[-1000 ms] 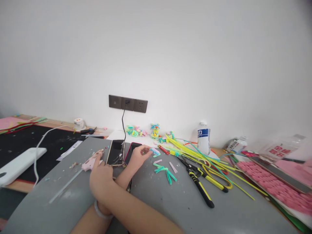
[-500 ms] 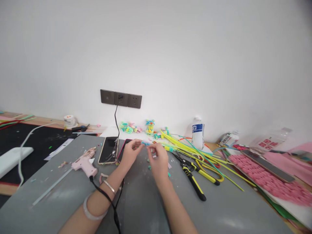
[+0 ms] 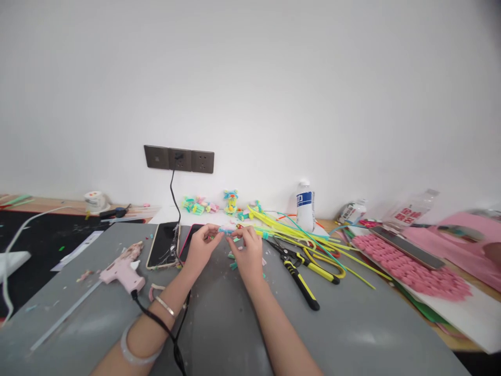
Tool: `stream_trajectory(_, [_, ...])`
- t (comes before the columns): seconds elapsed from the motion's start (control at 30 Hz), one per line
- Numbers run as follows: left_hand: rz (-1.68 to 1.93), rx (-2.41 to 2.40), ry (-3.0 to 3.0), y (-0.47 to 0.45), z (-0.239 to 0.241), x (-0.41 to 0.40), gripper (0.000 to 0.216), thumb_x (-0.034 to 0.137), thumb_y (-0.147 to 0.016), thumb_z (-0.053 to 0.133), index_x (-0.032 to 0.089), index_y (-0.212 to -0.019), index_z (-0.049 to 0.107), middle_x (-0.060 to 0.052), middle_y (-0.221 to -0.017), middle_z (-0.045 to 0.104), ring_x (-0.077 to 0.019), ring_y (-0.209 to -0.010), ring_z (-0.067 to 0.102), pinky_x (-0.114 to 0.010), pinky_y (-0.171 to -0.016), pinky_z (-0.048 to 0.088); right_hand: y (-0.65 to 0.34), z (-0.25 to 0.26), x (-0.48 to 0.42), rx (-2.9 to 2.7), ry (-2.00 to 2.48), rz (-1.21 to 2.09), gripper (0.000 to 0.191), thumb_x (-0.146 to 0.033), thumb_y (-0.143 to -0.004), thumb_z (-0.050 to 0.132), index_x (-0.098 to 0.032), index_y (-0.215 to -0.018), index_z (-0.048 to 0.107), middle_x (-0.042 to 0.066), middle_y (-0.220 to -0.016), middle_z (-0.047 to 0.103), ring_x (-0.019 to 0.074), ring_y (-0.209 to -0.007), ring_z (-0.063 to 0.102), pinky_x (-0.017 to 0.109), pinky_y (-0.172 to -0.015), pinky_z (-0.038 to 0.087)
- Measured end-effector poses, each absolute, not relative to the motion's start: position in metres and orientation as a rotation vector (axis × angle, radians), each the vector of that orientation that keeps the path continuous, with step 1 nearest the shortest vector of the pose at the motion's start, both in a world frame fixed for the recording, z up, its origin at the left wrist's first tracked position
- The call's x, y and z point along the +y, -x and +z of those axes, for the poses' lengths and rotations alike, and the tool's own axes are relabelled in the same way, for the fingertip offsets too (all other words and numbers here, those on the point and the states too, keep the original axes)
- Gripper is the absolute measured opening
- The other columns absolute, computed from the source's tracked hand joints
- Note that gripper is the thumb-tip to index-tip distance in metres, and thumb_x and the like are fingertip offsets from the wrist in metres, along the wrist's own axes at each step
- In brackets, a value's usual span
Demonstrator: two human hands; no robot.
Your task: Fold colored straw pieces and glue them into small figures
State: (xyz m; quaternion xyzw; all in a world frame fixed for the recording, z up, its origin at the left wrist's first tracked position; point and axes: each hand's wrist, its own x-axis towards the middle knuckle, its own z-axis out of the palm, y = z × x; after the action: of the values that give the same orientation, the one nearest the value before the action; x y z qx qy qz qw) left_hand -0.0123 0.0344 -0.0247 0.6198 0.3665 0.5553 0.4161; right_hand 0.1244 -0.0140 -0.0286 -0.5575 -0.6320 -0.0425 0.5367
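My left hand and my right hand meet over the grey mat, fingertips pinched together on a small blue and pink craft piece. Short teal and pink cut pieces lie on the mat under my right hand. A pink glue gun rests left of my left forearm, its black cord running across my wrist. Yellow-handled pliers lie just right of my right hand.
Two phones lie beyond my left hand, one plugged into the wall socket. A heap of yellow and teal strips, a white bottle, small finished figures and pink foam sheets fill the back and right.
My right hand left the glue gun and crossed right to join my left hand on the small piece. The view has drifted, so everything sits further left.
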Motion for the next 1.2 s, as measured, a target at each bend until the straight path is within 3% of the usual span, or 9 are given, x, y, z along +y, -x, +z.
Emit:
stream_trajectory(0.57, [1.432,0.921,-1.486,0.014,-0.024,0.037,0.021,0.034,-0.07,0.073,0.016,-0.078,0.065,-0.002,-0.072,0.067,-0.0164,-0.071,0.063,-0.025,-0.066,0.049,-0.122,-0.025,-0.019,-1.574,1.298,-0.024,0.012,-0.017,-0.089,0.055,-0.02,-0.077,0.058,0.0,-0.08,0.062,0.0164,-0.074,0.054,0.031,-0.078,0.034])
stream_trajectory(1.0, [1.453,0.953,-1.43,0.016,-0.022,0.039,0.024,0.037,-0.068,0.074,0.017,-0.078,0.065,-0.002,-0.071,0.068,-0.0174,-0.071,0.065,-0.026,-0.068,0.05,-0.137,-0.031,-0.021,-1.501,1.392,0.085,0.02,-0.033,-0.091,0.056,-0.019,-0.078,0.063,0.0,-0.076,0.059,0.0148,-0.063,0.049,0.031,-0.074,0.033])
stream_trajectory(1.2, [1.488,0.968,-1.429,0.017,-0.021,0.041,0.023,0.036,-0.068,0.074,0.017,-0.078,0.065,-0.002,-0.072,0.068,-0.0177,-0.073,0.065,-0.027,-0.068,0.051,-0.14,-0.031,-0.02,-1.576,1.359,0.175,0.018,-0.032,-0.09,0.058,-0.019,-0.078,0.063,0.001,-0.076,0.06,0.0159,-0.064,0.053,0.03,-0.07,0.033])
